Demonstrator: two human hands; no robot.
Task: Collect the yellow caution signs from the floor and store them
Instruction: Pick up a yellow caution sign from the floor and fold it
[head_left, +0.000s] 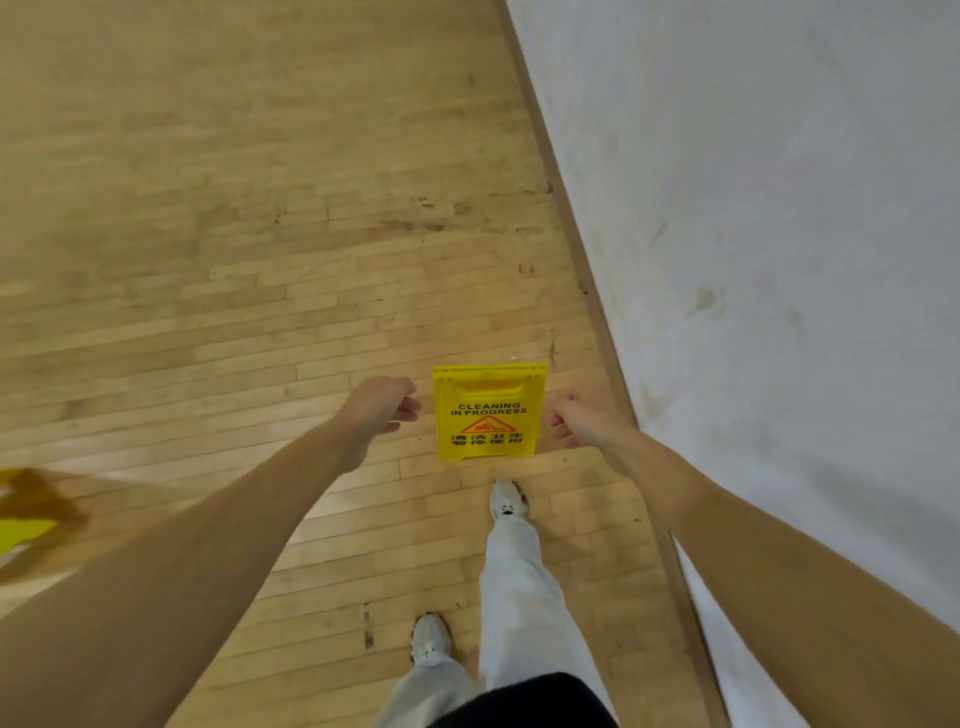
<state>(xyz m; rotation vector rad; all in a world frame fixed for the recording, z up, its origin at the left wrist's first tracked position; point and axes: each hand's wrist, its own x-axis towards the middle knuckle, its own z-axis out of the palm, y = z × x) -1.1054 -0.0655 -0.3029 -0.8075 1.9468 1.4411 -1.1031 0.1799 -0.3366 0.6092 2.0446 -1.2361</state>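
Nearest the camera, both bare forearms stretch forward and down over the wooden floor (208, 260), with the light trousers and two pale shoes below them, the forward shoe (506, 501) just short of the target. At the end of the arms, the left hand (382, 408) and the right hand (582, 418) hang loosely curled, fingers bent inward but closed on nothing; neither touches anything. Between the two hands, a little beyond the knuckles and lower, stands the yellow caution sign (488, 413), upright on the boards with its printed face toward the person and its long axis running up from the floor to the handle slot at its top edge. It sits about midway between the hands, both just beside its edges, so either could take the handle; the reach, as I judge it, must go forward and down to that top edge. A blurred yellow shape (23, 525) lies well off to the left hand's outer side. Farther right, the pale wall (779, 208) meets the floor along a baseboard
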